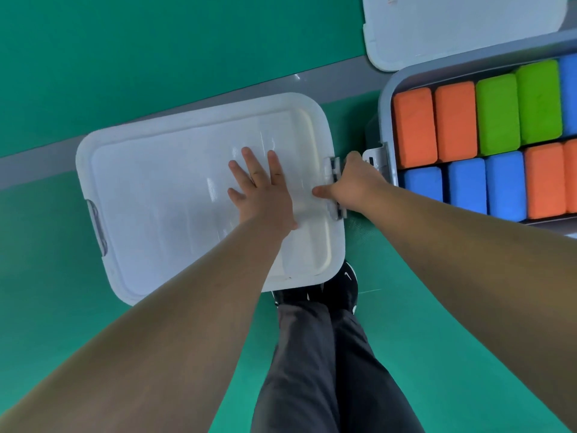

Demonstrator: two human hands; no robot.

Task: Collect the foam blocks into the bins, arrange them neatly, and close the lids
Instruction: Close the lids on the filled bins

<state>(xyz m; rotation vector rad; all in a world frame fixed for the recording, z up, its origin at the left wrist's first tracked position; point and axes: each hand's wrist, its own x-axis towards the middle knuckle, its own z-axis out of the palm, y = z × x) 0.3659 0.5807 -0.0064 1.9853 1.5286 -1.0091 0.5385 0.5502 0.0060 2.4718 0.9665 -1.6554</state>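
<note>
**Lid (175, 189) held down, one bin open beside it**

Lid lies closed on the green floor (125, 57), just ahead of the person's black shoes (340, 285). The left hand (260, 192) rests flat on it, fingers straight and spread. The right hand (356, 182) curls round the latch (335, 170) at the lid's right end, thumb on the lid. Just right, a second bin (385, 120) stands open, with orange, green and blue foam blocks (456, 120) in rows. A loose lid (452, 26) lies beyond it.

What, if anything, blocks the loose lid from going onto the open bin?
Nothing visible does. The loose lid lies on the floor beside the open bin. The left hand presses the closed lid; the right hand grips its latch.
</note>
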